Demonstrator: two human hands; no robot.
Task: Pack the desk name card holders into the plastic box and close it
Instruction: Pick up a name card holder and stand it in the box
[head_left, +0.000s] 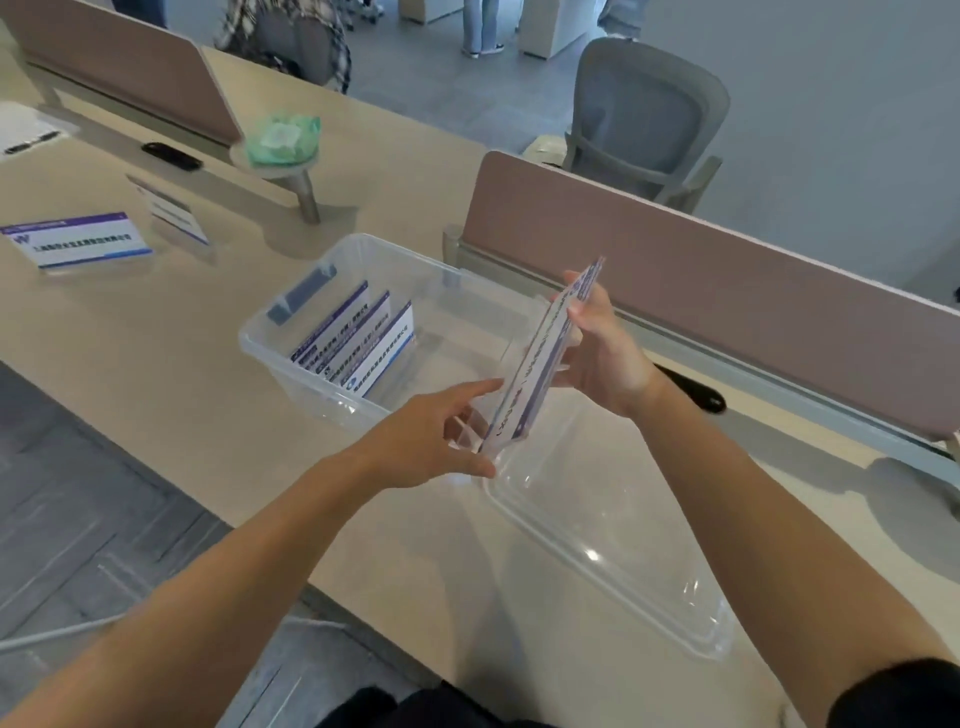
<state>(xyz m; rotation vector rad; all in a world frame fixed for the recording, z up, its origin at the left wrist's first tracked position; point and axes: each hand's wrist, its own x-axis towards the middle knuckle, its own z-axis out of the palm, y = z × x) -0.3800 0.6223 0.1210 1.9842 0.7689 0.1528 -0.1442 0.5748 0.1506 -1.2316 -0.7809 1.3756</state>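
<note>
I hold one acrylic name card holder (540, 358) in the air between my two hands, above the near right corner of the clear plastic box (270, 353) and the far end of its lid (613, 551). My right hand (597, 348) grips the far, upper end with thumb on the printed face and fingers behind it. My left hand (436, 441) pinches the near, lower end at the transparent foot. I judge I use both hands because the holder is long and slick, and steadying both ends lets me turn it before it goes in.

Its long axis runs from low and near me to high and away, tilted steeply, with the purple-edged face turned toward my left. The three holders already packed (358, 343) stand in a row at the left end of the box, faces leaning the same way, so I would need to swing mine to match their line and set it beside them in the free space.

The lid lies flat on the desk (156, 332) to my right, out of the way until packing ends. Two more holders (78, 239) wait on the desk to the far left, well apart from the box.
</note>
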